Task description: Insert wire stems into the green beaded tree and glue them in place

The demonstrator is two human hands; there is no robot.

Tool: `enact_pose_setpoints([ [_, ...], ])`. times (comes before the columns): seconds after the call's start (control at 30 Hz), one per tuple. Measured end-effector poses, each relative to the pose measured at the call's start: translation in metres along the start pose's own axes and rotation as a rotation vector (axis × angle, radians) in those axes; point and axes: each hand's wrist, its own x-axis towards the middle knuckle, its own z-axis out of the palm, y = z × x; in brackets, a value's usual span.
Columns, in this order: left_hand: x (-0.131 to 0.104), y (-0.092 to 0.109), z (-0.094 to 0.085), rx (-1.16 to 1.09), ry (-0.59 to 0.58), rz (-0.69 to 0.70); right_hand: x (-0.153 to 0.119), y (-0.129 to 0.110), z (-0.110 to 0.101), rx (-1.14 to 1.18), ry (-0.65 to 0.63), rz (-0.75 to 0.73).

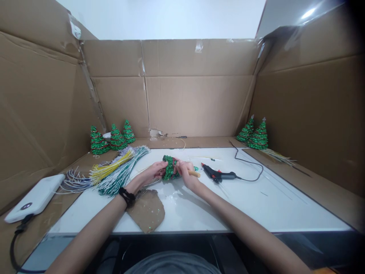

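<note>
A small green beaded Christmas tree [170, 167] with a red strand lies tilted over the middle of the white table. My left hand [155, 171] is closed round one end of it. From the other side my right hand [185, 171] reaches the tree, its fingertips against the red strand. A tool with a tan wooden handle [194, 173] sticks out of my right fist; its working end is hidden by the fingers and the tree. Just right of that hand lies a black glue gun [218, 174] with an orange-red tip.
Bundles of green wire stems [122, 173] and yellow wire stems [112, 167] lie to the left. A glitter-flecked cardboard piece [146, 211] is near the front. Finished trees [118, 137] stand back left, others [259, 136] back right. A white power bank [34, 198] sits far left. Cardboard walls enclose the table.
</note>
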Motion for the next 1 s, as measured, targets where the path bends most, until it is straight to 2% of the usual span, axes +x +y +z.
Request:
enact_pose_setpoints([
  [0.17,0.0,-0.006,-0.007,0.009,-0.007,-0.009,-0.003,0.001,0.004,0.027,0.01,-0.062],
  [0.3,-0.002,-0.003,-0.005,0.026,-0.041,0.0,-0.006,0.004,0.007,0.028,0.038,-0.064],
  [0.77,-0.003,0.001,0.003,0.0,-0.037,0.005,-0.006,-0.003,0.007,0.03,0.05,-0.052],
  [1.0,-0.002,0.0,0.0,-0.011,-0.07,0.031,-0.005,-0.005,0.006,0.011,0.036,-0.056],
])
